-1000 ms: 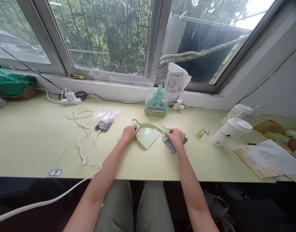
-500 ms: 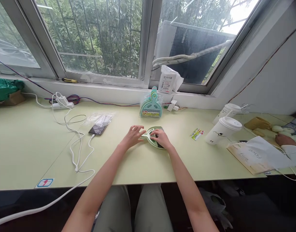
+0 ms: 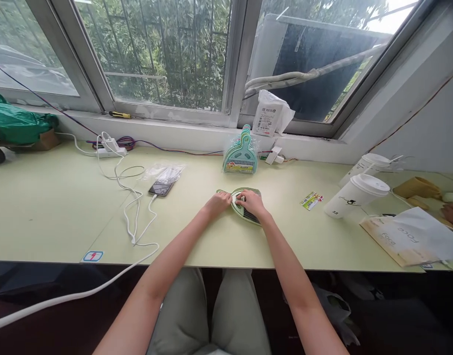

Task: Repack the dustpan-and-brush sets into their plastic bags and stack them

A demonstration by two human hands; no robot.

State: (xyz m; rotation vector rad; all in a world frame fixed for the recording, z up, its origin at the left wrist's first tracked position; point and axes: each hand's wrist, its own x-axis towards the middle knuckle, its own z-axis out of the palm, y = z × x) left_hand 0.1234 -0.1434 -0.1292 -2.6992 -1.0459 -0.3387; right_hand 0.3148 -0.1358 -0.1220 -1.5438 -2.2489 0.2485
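Note:
A small green dustpan and brush set lies on the pale green table, its handle end pointing left and its dark bristles at the right. My left hand is closed round the handle end. Over the middle of the set, my right hand has its thumb and fingers curled together on the brush part. Behind it, a stack of similar sets in clear wrap stands against the wall. To the right lies a green and yellow label card.
At the left are a phone, clear plastic wrap and white cables. On the right stand white cups beside a paper bag. Another person's hand shows at the right edge.
My left hand has closed on the handle, where its fingers were spread before. The right hand's fingers have drawn together on the brush. The whole view has shifted slightly.

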